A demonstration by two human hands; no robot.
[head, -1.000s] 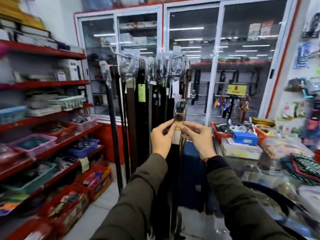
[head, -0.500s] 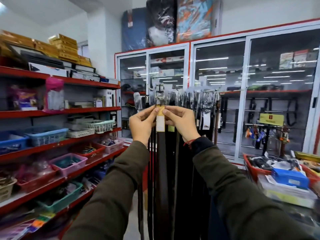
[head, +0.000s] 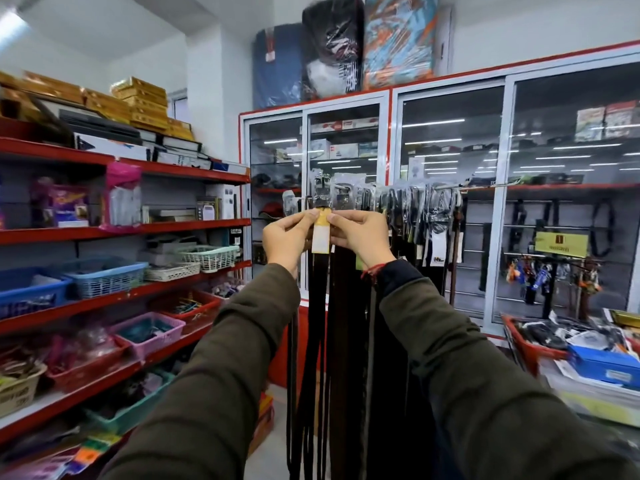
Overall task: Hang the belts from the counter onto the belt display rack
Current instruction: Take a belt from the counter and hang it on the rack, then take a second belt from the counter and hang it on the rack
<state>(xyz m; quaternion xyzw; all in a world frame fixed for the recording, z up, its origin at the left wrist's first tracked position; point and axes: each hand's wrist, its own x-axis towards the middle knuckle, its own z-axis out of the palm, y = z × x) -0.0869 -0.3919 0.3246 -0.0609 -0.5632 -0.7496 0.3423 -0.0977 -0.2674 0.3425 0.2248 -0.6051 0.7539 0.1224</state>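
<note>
A dark belt with a metal buckle wrapped in plastic and a white and yellow tag hangs straight down in front of me. My left hand and my right hand pinch it from both sides just below the buckle. The buckle is level with the prongs of the belt display rack, at the rack's left end. Several other dark belts hang along the rack to the right. Whether the buckle sits on a prong is hidden by plastic.
Red shelves with baskets and boxes run along the left. Glass cabinets stand behind the rack. A counter at the right holds a red basket and a blue box.
Both hands have lifted the belt from chest height up to the rack's prongs. The view has tilted upward and the counter has slid to the lower right.
</note>
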